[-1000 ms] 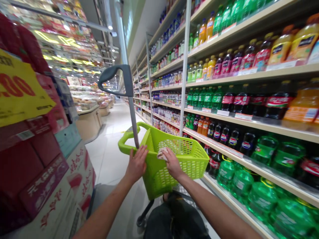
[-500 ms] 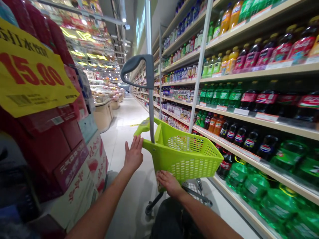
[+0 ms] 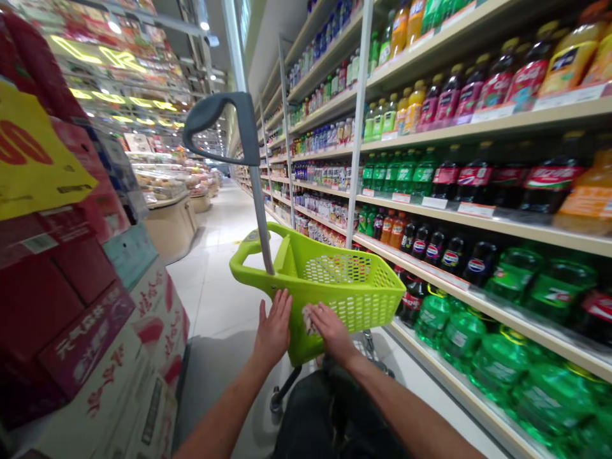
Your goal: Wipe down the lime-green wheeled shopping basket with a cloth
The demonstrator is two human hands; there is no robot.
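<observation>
A lime-green shopping cart [image 3: 344, 296] with a perforated basket stands right in front of me. My left hand [image 3: 273, 328] lies against the cart's near side, just below the green handle [image 3: 248, 258], with its fingers stretched out. Farther right, my right hand [image 3: 332, 331] presses a small crumpled whitish cloth [image 3: 310, 320] against the same side panel. Most of the cloth is hidden under the fingers. From the cart rises a metal pole [image 3: 261, 217] carrying a dark grey loop grip [image 3: 246, 127], which neither hand touches.
Shelves of drink bottles [image 3: 466, 175] run along the right, with large green bottles [image 3: 482, 357] at the bottom. Stacked cartons [image 3: 143, 331] and a yellow price sign [image 3: 38, 153] stand at the left. A pale floor aisle [image 3: 215, 229] leads away past a display counter [image 3: 167, 223].
My left hand has moved off the handle and down to the cart's side. My right hand has shifted up the panel with the cloth. The view has turned slightly right.
</observation>
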